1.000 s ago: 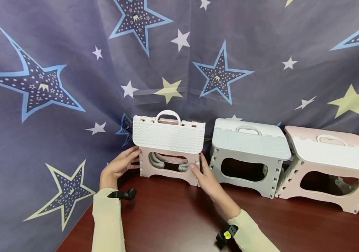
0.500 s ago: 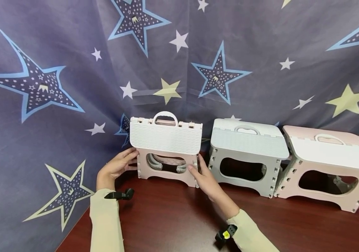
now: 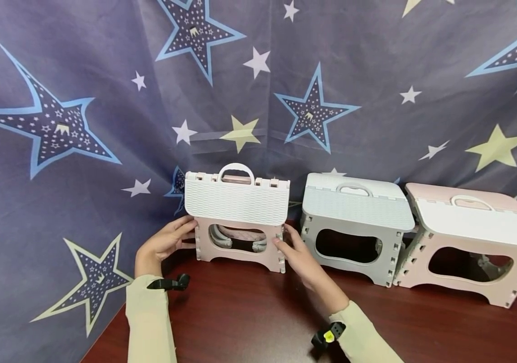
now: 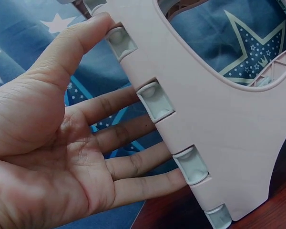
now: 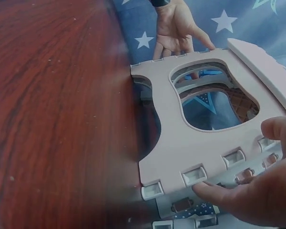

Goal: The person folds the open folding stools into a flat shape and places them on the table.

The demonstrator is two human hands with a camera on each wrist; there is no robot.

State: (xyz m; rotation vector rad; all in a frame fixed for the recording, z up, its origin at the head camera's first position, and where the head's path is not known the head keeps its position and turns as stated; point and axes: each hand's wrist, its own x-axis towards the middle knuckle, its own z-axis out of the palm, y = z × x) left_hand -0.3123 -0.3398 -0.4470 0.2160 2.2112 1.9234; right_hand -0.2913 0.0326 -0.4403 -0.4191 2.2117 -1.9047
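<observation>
Right hand (image 5: 262, 193) and pink stool (image 5: 178, 138) — cut off at right wrist view's edge

Left stool (image 3: 238, 206), middle stool (image 3: 356, 212), right stool (image 3: 478, 229), all on table (image 3: 249, 317), curtain (image 3: 222, 101) behind

Dark violet-blue cloth (image 3: 363, 45) printed with stars, behind a reddish-brown table (image 3: 240, 322).
The cloth lines the far side and the left, with soft vertical folds; large blue-edged stars (image 3: 313, 103) bear little crowns, among plain white stars (image 3: 257, 62) and pale yellow stars (image 3: 241, 134), and a yellow-edged star (image 3: 88, 282) sits low on the left. The table shows fine wood grain and a soft sheen; its left edge runs beside the cloth.
</observation>
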